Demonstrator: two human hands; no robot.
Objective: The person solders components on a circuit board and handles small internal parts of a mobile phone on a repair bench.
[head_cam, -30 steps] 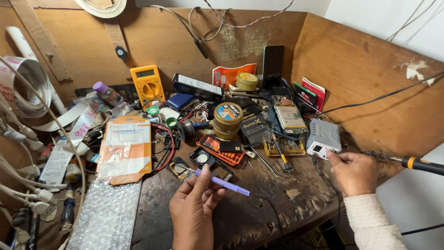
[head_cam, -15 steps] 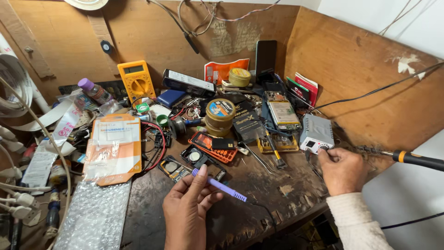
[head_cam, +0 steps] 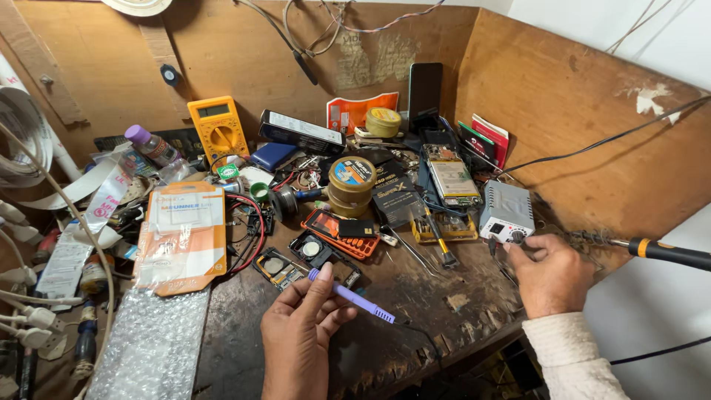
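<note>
My left hand (head_cam: 300, 337) holds a slim purple pen-shaped tool (head_cam: 354, 296) above the front of a worn wooden bench (head_cam: 444, 311); a thin black cord trails from its tip. My right hand (head_cam: 549, 272) rests at the front of a small grey box-shaped station (head_cam: 506, 211), with fingers touching its knob; whether it grips the knob is unclear. A soldering iron with a black and orange handle (head_cam: 663, 252) lies in a coil stand just right of that hand. An opened phone frame (head_cam: 315, 255) lies just beyond my left hand.
Clutter fills the bench: a yellow multimeter (head_cam: 218, 131), stacked round tins (head_cam: 351, 185), an orange and white package (head_cam: 181, 237), bubble wrap (head_cam: 152, 348), a phone circuit board (head_cam: 452, 178), a dark phone leaning on the back wall (head_cam: 425, 89), and cables at left (head_cam: 29, 281).
The view has shifted a little. My right hand has moved up to the front of the grey station. My left hand still holds the purple tool in about the same place.
</note>
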